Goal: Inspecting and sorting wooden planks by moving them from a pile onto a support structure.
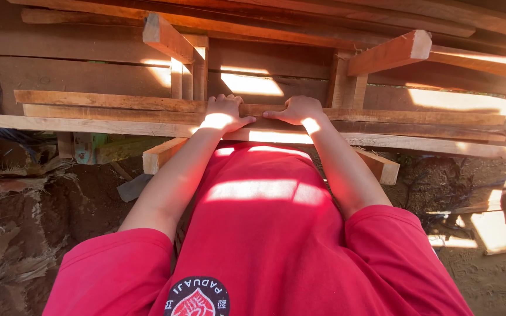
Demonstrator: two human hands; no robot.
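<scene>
Plank stack (118,111) runs edge to edge across mid frame, resting on cross beams (165,153). More boards (89,52) behind it, upper frame. Dirt floor (36,199) lower left. My left hand (225,114) and right hand (297,109) sit side by side at frame centre, fingers (229,99) curled over the top plank (106,99), gripping its edge.

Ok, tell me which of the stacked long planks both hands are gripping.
The top plank of the stack, farthest from the body: the left hand and right hand curl their fingers over its far edge. The planks below stick out nearer and bear only the palms.
</scene>
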